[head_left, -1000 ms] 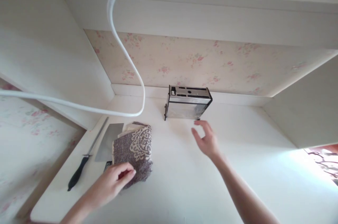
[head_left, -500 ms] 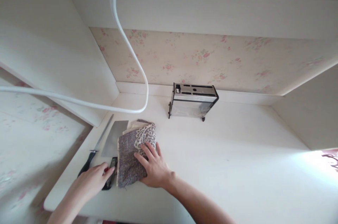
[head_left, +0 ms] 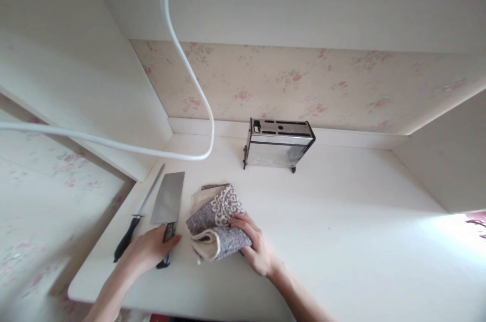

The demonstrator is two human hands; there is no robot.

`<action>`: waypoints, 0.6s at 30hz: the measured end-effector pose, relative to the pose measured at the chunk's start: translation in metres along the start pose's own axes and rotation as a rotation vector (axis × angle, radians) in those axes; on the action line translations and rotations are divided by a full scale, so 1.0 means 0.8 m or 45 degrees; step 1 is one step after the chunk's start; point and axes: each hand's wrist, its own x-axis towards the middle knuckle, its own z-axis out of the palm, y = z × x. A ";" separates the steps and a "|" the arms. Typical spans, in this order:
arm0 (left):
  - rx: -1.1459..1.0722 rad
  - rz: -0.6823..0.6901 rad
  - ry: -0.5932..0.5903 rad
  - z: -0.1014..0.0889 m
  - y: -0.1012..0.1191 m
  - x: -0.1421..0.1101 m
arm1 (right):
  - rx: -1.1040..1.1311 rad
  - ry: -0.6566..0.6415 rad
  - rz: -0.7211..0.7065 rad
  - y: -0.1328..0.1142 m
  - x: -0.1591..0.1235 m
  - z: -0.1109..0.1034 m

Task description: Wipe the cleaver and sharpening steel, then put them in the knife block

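Observation:
My left hand (head_left: 152, 246) is closed around the black handle of a cleaver (head_left: 169, 196), whose broad grey blade lies on the white counter pointing away from me. In my right hand (head_left: 256, 248) I grip the right edge of a folded grey-and-cream patterned towel (head_left: 220, 218); its near side is bunched and curled over. The towel lies to the right of the cleaver, apart from the blade. Left of the cleaver rests a sharpening steel (head_left: 131, 231) with a black handle, close to my left wrist but not held.
A metal knife block (head_left: 281, 142) with slots on top stands against the back wall. A white cable (head_left: 190, 79) hangs in front, looping over the counter's left. The white counter (head_left: 341, 220) has its rounded corner at the near left. Side panels stand at both ends.
The towel has shifted right, away from the cleaver, and folded up under my right hand. My left hand has moved right onto the cleaver's handle, and the whole blade now shows.

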 end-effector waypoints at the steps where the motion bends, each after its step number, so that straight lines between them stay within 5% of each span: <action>1: -0.009 0.011 0.016 0.000 0.008 0.000 | 0.014 -0.013 -0.010 0.000 -0.001 -0.001; 9: -0.056 -0.304 0.401 0.036 0.071 -0.013 | 0.290 0.121 0.187 0.007 0.000 -0.003; 18: -0.105 -0.251 0.504 0.062 0.053 -0.025 | 0.048 0.030 0.106 -0.005 -0.001 0.002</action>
